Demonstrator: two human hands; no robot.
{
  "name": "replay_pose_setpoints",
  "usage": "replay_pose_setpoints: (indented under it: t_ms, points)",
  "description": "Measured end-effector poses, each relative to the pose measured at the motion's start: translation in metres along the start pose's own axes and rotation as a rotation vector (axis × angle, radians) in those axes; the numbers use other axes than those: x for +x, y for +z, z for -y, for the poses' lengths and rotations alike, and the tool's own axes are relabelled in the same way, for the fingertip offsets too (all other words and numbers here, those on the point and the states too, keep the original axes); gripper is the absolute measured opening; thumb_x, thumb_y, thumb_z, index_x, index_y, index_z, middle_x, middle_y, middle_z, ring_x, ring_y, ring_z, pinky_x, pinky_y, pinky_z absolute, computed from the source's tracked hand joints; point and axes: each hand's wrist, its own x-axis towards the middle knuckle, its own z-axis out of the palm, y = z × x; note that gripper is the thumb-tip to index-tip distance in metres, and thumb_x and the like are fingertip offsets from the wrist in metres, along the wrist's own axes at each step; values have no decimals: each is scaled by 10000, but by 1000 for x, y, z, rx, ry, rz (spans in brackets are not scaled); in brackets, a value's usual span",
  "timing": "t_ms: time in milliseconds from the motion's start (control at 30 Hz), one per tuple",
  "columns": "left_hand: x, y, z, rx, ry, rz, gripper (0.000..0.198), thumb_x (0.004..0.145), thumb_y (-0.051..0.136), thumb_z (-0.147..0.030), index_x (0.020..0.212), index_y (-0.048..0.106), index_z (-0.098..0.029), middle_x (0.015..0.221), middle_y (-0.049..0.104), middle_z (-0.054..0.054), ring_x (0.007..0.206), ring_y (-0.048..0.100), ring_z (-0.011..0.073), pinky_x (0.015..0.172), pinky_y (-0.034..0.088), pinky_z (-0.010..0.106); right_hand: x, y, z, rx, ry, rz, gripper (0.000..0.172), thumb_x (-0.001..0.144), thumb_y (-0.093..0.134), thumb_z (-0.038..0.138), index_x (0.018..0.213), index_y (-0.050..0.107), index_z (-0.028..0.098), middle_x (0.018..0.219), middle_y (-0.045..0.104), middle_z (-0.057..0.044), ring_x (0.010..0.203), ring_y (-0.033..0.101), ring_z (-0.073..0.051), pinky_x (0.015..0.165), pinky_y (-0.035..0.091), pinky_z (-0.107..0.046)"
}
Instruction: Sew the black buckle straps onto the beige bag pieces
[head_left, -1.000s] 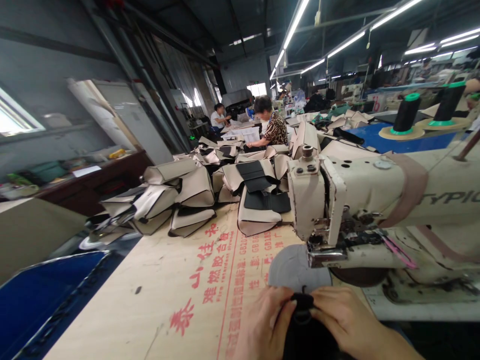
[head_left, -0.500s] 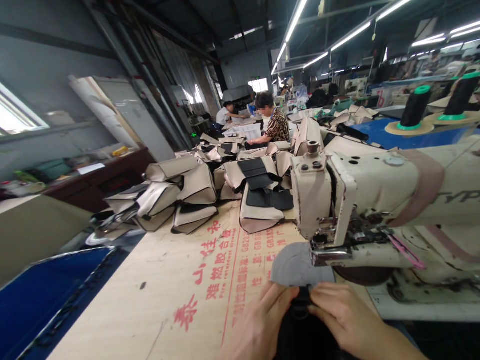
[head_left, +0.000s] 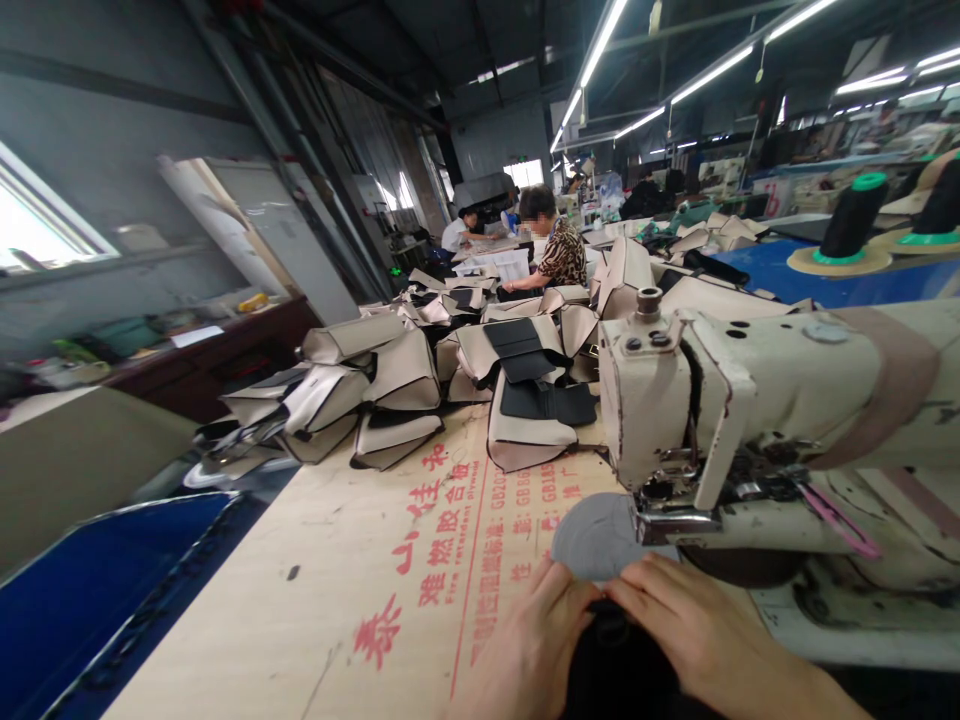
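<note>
A black piece of work, looking like fabric with a ring or buckle near its top, lies between my hands below the sewing machine. My left hand pinches its upper left edge, and my right hand grips the upper right, fingertips almost meeting. Just beyond the fingers a grey rounded flat piece reaches under the machine head; whether it is joined to the black work is hidden. The sewing machine stands at the right, its cylinder-shaped arm just above my right hand.
Beige and black bag pieces are heaped across the back of the plywood table. A blue bin stands at the left. Black thread cones sit behind the machine. A co-worker sits beyond the heap.
My fingertips have drawn closer together over the black work, covering its top part and strap. The whole view has shifted slightly, with the machine appearing farther right.
</note>
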Motion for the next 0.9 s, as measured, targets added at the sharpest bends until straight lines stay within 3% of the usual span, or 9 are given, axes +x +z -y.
replay_pose_setpoints:
  t_ms: [133,300,433,500,567,667,733,900]
  points:
    - [2,3,3,-131,-71,-12,254,846,371,-113,968,571,-212,877,561,32,846,549,123,767,473,207,5,-3,-3,159,21,61,303,845,366,27,1076,483,184,988,502,-41,920,480,-173,824,437,-312]
    - [-3,11,10,-296,-185,-106,226,866,416,-231,962,620,-224,914,582,34,865,563,125,812,468,242,8,-5,-11,280,-11,22,247,880,388,96,1081,492,195,1024,503,-46,995,456,-173,894,404,-307]
    - [-26,29,21,-455,-269,-96,289,860,430,-312,1113,568,-281,1190,532,24,1103,488,157,969,384,315,7,-2,-10,290,-14,9,198,886,387,109,1009,520,190,963,515,-31,953,468,-162,902,391,-317]
    - [-34,43,25,-513,-324,-151,327,869,398,-342,1160,534,-279,1255,502,13,1178,430,171,1018,320,359,7,-2,-9,278,-25,-6,188,890,380,116,988,524,184,955,516,-36,944,471,-164,881,400,-312]
    - [-31,53,24,-509,-416,-297,337,873,371,-371,1108,568,-231,1147,586,27,1116,486,186,988,354,371,8,-3,-7,265,-25,-37,192,893,365,125,981,529,170,938,519,-50,911,485,-167,839,416,-309]
    - [-9,51,13,-410,-494,-481,342,867,359,-399,874,607,-164,815,653,27,804,593,176,753,478,290,5,-8,-4,278,55,-133,200,895,348,150,945,542,154,935,527,-72,873,504,-175,796,424,-306]
    - [11,39,4,-314,-433,-447,331,867,357,-386,771,580,-162,689,614,6,657,566,146,623,453,237,-1,-8,-2,343,160,-214,207,902,348,192,902,553,159,908,541,-69,858,518,-177,784,423,-294]
    - [62,2,3,-17,-248,-134,294,844,384,-293,670,588,-171,639,607,-2,604,547,128,573,385,212,-8,19,-1,721,454,-430,293,890,391,386,874,596,177,812,594,-35,783,559,-185,702,444,-262]
